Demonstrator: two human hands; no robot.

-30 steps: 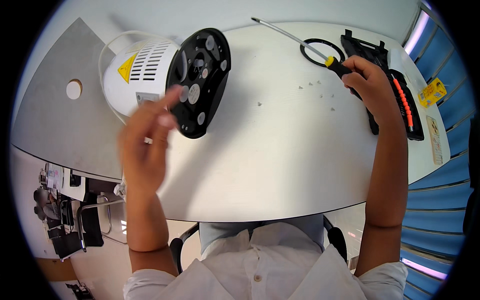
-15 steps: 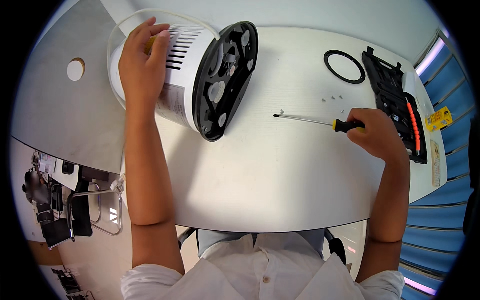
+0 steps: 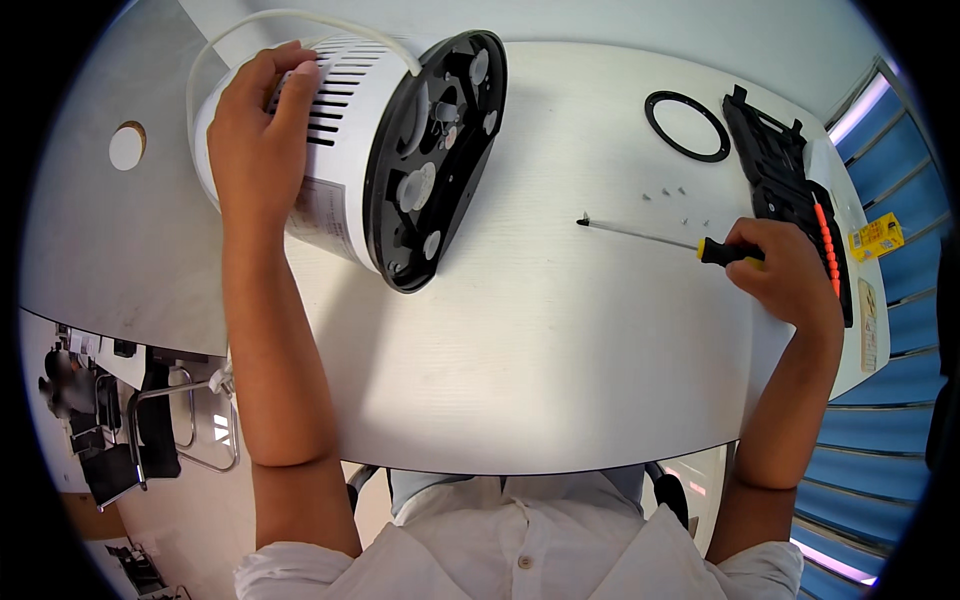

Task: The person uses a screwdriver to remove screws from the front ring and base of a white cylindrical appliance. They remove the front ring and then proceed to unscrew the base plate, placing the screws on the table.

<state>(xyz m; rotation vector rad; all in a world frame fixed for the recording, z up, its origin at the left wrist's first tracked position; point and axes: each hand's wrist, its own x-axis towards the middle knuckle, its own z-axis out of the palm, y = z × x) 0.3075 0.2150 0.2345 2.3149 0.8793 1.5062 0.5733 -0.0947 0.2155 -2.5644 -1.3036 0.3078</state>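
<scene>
A white household appliance with slotted vents lies on its side at the left, its black base with pale round feet facing right. My left hand grips its upper side, fingers curled over the vents; part of the fingers is hidden. In my right hand is a Phillips screwdriver with a black and yellow handle, held level above the table and pointing left. A small screw shows at its tip; whether it clings there I cannot tell. Several small screws lie beyond the shaft.
A black ring lies at the back right. Beside it is an open black tool case with an orange flexible shaft. A yellow box sits near the right edge. The appliance's white cord loops behind it.
My right hand has drawn the screwdriver to the right, and the small screw at its tip has moved right too. My left hand and the appliance have shifted slightly left.
</scene>
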